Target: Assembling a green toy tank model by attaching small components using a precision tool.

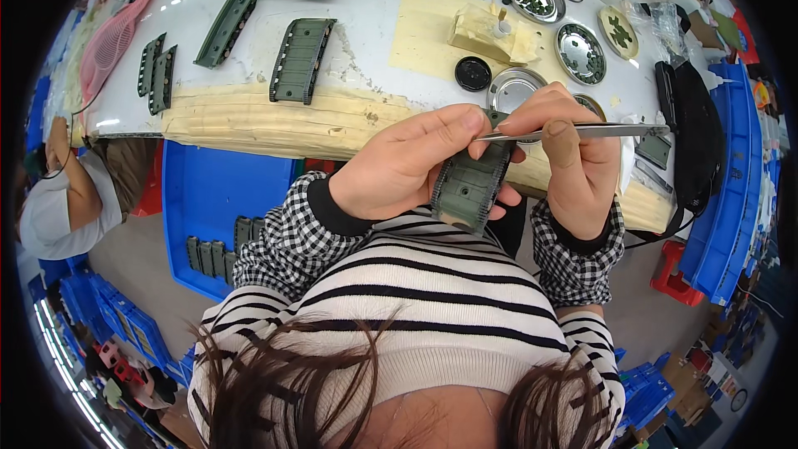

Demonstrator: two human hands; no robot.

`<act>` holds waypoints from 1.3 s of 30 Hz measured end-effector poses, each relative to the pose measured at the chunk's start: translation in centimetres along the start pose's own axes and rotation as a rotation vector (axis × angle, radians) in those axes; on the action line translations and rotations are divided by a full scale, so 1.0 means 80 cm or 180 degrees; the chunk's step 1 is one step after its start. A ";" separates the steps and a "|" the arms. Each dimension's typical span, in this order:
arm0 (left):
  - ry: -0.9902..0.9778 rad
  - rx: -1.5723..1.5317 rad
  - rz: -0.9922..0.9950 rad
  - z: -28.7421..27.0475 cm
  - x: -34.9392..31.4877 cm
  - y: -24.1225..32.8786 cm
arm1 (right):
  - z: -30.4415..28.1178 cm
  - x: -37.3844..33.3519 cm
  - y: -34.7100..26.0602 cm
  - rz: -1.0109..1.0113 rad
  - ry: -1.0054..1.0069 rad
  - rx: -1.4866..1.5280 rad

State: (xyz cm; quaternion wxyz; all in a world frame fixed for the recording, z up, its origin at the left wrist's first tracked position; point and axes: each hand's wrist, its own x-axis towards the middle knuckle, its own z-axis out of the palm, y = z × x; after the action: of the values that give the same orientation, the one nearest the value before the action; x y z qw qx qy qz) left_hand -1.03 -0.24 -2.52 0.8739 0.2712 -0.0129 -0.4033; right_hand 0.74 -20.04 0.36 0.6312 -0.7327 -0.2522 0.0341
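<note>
My left hand (407,162) grips a dark green moulded plastic piece (472,183), long and toothed along both side edges, in front of my chest. Its thumb lies on the upper end of the piece, and some fingertips show beyond its right edge. Metal tweezers (619,130) are held in my right hand (575,166). Their tips reach the upper end of the green piece, close to my left thumb. Whether a small part sits between the tips is too small to tell. A tan covering wraps one finger of my right hand.
More green pieces (302,60) lie on the white table (199,50). Metal dishes (580,54) with small green parts stand at the far right, near a yellowish block (495,33) and a black round lid (473,74). A blue crate (229,179) is below left. Another person (71,199) sits at left.
</note>
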 end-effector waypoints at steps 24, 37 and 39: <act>0.0366 0.0740 0.0952 0.000 0.002 -0.010 | 0.029 -0.015 -0.022 -0.1560 -0.0049 -0.2262; 0.0334 0.0755 0.1480 -0.007 -0.019 0.019 | 0.024 0.010 0.034 -0.0107 0.1251 -0.0735; 0.0378 0.0819 0.1701 -0.014 -0.024 0.021 | 0.023 0.015 0.048 -0.0218 0.1087 -0.1217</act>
State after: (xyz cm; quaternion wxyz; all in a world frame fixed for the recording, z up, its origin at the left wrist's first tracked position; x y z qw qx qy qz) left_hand -0.87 2.55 -2.30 0.9067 0.3897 -0.0836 -0.1377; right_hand 2.37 -18.19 -3.29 0.5154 -0.8249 -0.1684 -0.1598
